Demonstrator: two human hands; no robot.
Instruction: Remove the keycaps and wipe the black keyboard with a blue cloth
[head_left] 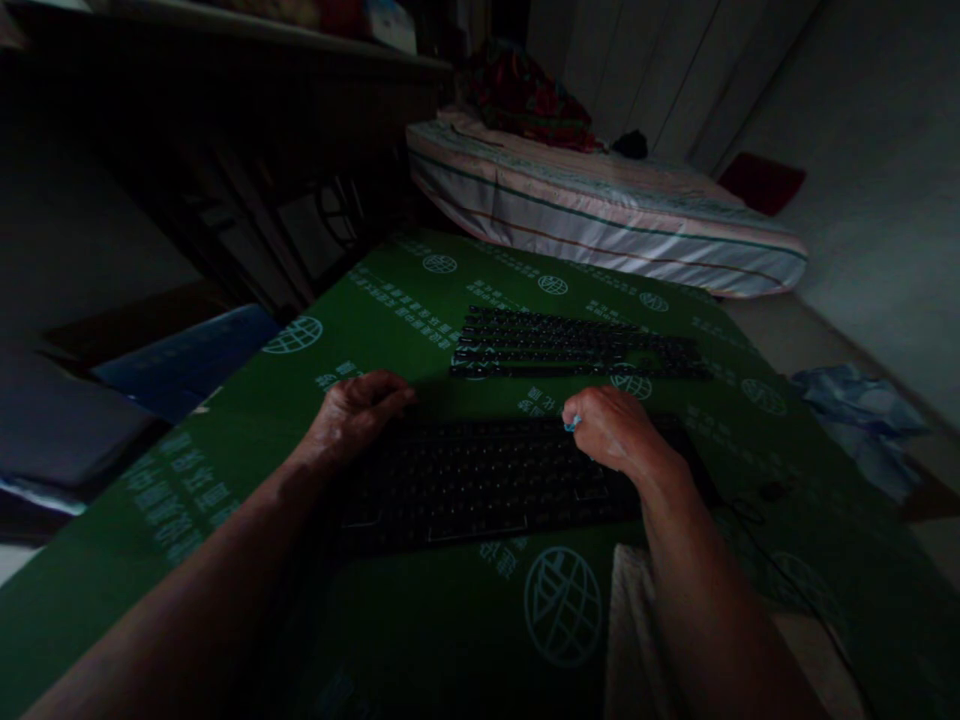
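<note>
A black keyboard base [480, 480] lies on the green printed tabletop, its key positions showing as rows of small pale dots. My left hand [367, 400] is at its back left corner, fingers curled in and thumb along the edge. Over the back right part of the base, my right hand [611, 425] is closed in a pinch. A small light-blue thing [573, 424] shows between its fingertips, mostly hidden, so its kind is unclear. Behind the base, loose black keycaps [555, 340] are laid out in rows.
A cable [795, 580] runs along the right side of the green tabletop [375, 300]. A light cloth [626, 620] lies under my right forearm. Beyond the table stands a bed [600, 210] with striped bedding. Dark furniture [225, 120] is at the left. The room is dim.
</note>
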